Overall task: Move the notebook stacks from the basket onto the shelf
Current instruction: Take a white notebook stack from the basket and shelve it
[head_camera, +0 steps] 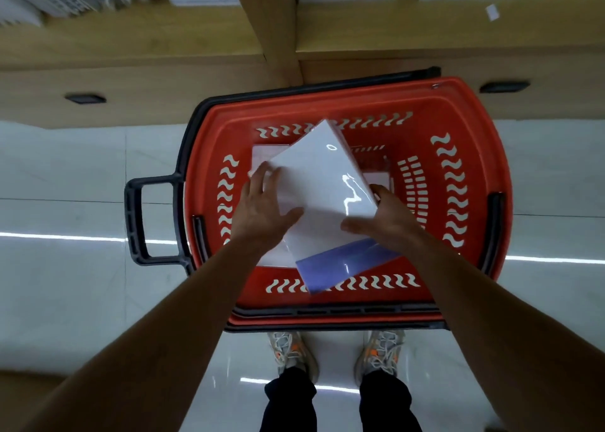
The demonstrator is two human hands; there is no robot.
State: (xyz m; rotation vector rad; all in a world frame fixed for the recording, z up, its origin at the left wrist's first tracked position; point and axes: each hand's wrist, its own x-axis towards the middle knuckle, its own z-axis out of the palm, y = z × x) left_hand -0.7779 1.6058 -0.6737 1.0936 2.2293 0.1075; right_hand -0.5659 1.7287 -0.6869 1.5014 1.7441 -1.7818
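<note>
Where tile floor [65,284] meets wooden shelf [147,35] | notebook stack [324,182] over basket [474,110]

Single head-worn wide-angle camera looks almost straight down, close above the red basket [465,110]; shelf [147,41] beyond it, shoes [291,353] nearer.

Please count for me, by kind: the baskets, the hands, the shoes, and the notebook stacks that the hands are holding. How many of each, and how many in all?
basket: 1
hands, left hand and right hand: 2
notebook stack held in both hands: 1
shoes, left shoe and right shoe: 2
Total: 6
</note>
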